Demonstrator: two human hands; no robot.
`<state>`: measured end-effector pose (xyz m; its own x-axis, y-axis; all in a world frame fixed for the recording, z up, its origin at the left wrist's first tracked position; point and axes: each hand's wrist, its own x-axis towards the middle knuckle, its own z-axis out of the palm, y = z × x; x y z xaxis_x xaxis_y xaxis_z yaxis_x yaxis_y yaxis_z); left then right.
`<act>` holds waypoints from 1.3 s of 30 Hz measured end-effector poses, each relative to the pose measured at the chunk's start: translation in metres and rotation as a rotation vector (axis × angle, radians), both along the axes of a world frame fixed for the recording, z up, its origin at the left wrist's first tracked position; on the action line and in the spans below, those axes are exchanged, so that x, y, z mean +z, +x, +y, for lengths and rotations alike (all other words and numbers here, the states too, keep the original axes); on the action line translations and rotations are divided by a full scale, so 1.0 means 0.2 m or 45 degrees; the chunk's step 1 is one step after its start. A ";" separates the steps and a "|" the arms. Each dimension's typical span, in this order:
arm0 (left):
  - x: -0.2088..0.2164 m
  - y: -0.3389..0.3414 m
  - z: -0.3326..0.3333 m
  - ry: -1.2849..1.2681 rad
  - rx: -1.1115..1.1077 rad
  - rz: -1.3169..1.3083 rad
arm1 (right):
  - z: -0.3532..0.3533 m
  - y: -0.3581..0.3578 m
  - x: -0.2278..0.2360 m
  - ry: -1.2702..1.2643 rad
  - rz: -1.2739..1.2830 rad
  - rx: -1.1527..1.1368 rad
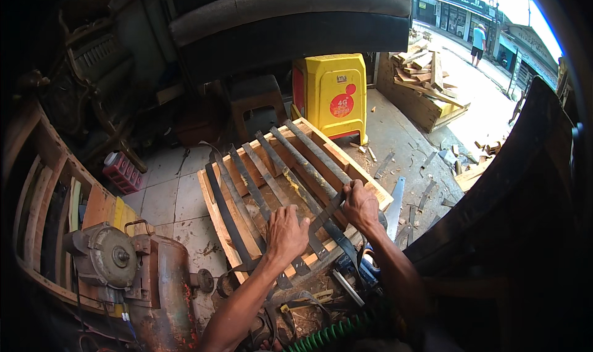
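A wooden frame (295,128) lies tilted across the floor before me, with several dark webbing straps (254,194) stretched over it side by side. One more strap (325,215) crosses these at a slant between my two hands. My right hand (360,205) grips this strap's upper end near the frame's right side. Over the middle of the slats, my left hand (286,236) is curled onto the same crossing strap; its fingertips are partly hidden. A blue-and-metal tool (349,271), its kind unclear, lies beside the near corner. A hand saw (394,207) rests just right of the frame.
Behind the frame stands a yellow plastic stool (337,95). An old compressor (162,284) with a motor occupies the left, near a wooden chair frame (46,160). A green coiled hose (330,333) runs along the bottom. Wood offcuts (426,71) are piled at the right; a person (478,44) is outside.
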<state>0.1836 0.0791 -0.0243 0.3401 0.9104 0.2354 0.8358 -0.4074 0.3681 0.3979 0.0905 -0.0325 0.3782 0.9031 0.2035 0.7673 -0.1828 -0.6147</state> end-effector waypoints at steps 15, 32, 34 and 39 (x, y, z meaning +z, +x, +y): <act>0.01 0.42 0.26 -0.348 -0.025 0.361 | 0.06 0.21 -0.04 -0.466 0.051 0.303; -0.12 0.43 0.14 -0.094 -0.131 -0.009 | 0.09 0.33 -0.03 -0.269 -0.104 -0.192; -0.11 0.42 0.13 0.035 -0.189 0.007 | 0.08 0.37 -0.09 -0.182 -0.107 -0.261; -0.15 0.37 0.12 0.107 -0.282 -0.090 | 0.08 0.44 -0.20 0.043 -0.084 -0.431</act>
<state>0.2574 0.1024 -0.0542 0.5094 0.7915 0.3377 0.6958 -0.6097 0.3796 0.4867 0.1063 -0.0731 0.6402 0.7209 0.2653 0.7049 -0.4141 -0.5758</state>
